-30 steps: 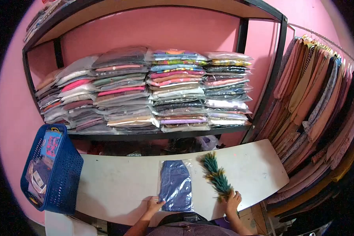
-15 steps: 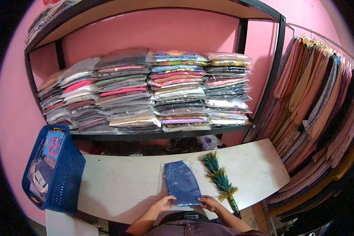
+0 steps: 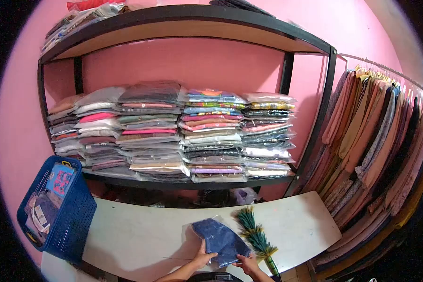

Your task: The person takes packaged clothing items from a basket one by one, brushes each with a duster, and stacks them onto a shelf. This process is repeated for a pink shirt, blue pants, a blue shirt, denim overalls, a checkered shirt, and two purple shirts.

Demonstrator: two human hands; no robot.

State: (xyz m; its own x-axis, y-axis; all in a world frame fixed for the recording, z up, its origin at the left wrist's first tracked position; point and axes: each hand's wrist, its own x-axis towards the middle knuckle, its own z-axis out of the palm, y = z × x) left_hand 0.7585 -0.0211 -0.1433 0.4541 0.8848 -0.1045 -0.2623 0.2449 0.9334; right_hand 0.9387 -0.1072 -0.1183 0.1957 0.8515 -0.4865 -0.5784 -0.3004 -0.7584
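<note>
Single head-worn cam, looking forward and down. Fisheye-wide: circular field, black corners, shelf rack [image 3: 183,19] bows at top. Rack faces the lens roughly square-on, further back. White table [image 3: 136,225] seen from above, lower frame. Left hand [image 3: 204,256] and right hand [image 3: 249,264] nearest, bottom edge. Clothes rail [image 3: 385,70] far right.

The bag [image 3: 217,238] is glossy plastic, the garment [image 3: 224,245] matt cloth, the tabletop [image 3: 136,225] smooth.
</note>
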